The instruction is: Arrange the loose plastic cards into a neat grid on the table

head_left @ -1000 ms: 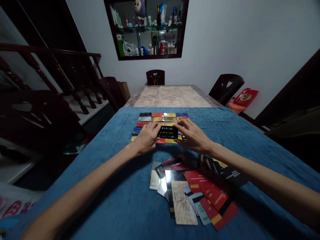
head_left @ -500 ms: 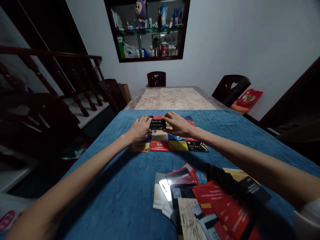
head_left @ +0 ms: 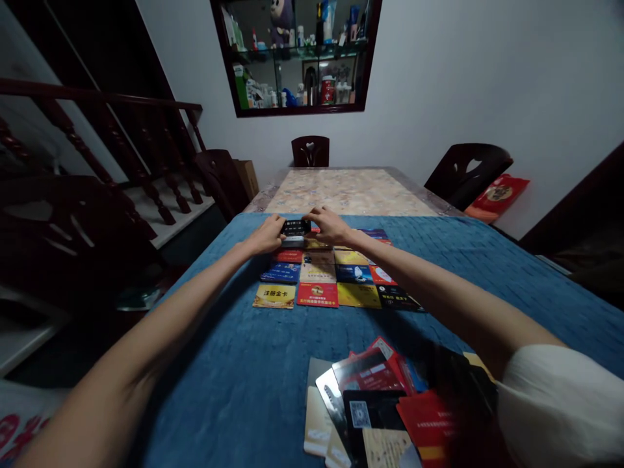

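Note:
A black card (head_left: 296, 227) with white lettering is pinched by its left and right edges between my two hands, over the far left of a block of laid-out cards. My left hand (head_left: 266, 235) closes on its left side, and my right hand (head_left: 329, 226) on its right. Below them lie rows of cards, among them a yellow card (head_left: 273, 296), a red card (head_left: 318, 294), a blue card (head_left: 280, 273) and a black card (head_left: 397, 298). Part of the block is hidden under my right hand and forearm.
A loose heap of overlapping cards (head_left: 370, 383) lies on the blue cloth (head_left: 234, 383) near me, partly under my right arm's shadow. Beyond the cloth the patterned tabletop (head_left: 336, 188) shows. Dark chairs (head_left: 465, 172) stand around the table.
Both hands have moved away from me and slightly left, carrying the black card to the far row. More of the near rows is uncovered, including the yellow card. The view has shifted a little.

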`<state>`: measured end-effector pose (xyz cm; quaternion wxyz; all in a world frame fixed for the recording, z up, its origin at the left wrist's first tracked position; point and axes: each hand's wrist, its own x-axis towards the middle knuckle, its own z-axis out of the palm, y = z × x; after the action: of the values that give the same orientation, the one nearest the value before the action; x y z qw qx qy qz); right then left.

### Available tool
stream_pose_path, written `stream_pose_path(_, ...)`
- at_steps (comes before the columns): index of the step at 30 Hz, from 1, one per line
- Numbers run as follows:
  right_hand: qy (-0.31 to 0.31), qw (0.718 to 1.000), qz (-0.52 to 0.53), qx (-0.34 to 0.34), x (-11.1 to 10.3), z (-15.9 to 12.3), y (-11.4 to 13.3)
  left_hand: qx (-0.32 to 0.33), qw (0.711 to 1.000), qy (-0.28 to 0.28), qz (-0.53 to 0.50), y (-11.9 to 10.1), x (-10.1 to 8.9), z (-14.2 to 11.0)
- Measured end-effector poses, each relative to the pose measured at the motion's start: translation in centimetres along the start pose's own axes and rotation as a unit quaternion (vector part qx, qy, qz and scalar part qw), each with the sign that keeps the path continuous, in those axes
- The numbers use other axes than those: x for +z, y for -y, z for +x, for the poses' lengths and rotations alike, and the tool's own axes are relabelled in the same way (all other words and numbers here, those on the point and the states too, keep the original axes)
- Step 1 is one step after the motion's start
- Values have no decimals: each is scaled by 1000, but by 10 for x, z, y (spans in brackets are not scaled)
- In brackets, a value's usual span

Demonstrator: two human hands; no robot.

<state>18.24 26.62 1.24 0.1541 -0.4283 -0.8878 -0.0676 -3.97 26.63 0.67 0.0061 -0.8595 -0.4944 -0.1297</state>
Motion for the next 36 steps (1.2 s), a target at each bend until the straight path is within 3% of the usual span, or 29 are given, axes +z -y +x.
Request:
stream_pose_path(7, 32, 998, 23, 45, 29, 35, -14, -49, 998, 26, 17, 23, 14, 29)
stream_pose_path(15, 61, 994, 28, 89, 53, 57, -24, -84, 994, 67, 37, 36, 26, 54)
stream_pose_path(25, 107, 984, 56, 127, 56, 65, -21, -99, 985, 137, 20, 45, 27, 68)
stream_pose_path(36, 133, 978, 72, 147, 53, 65, -23, -93, 988, 119, -28, 51, 29, 67)
